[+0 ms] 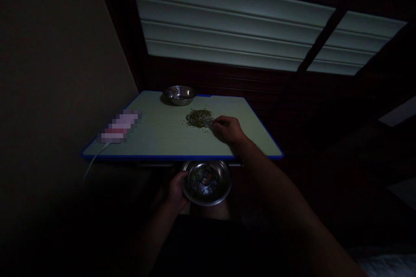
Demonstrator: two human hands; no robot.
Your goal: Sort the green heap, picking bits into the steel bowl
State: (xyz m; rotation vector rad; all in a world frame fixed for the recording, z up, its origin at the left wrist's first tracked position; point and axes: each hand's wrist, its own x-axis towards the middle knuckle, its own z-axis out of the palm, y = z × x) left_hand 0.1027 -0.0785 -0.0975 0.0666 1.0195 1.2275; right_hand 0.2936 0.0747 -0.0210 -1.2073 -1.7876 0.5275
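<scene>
My left hand (178, 191) grips the left rim of a steel bowl (224, 190) below the table's front edge. Some small bits and a dark and reddish item lie in that bowl, too dim to name. My right hand (228, 128) is closed in a pinch at the right side of a pile of small greenish-brown grains or seeds (198, 118) on the table. Something small and pale shows at its fingertips, but I cannot make out what it is.
The pale table (156, 134) has a blue edge. A second steel bowl (180, 96) stands at its back edge. At the left lies a blurred pinkish object (119, 126) with a white cable (94, 159). A wall rises at the left, and dark-framed panels (221, 30) stand behind.
</scene>
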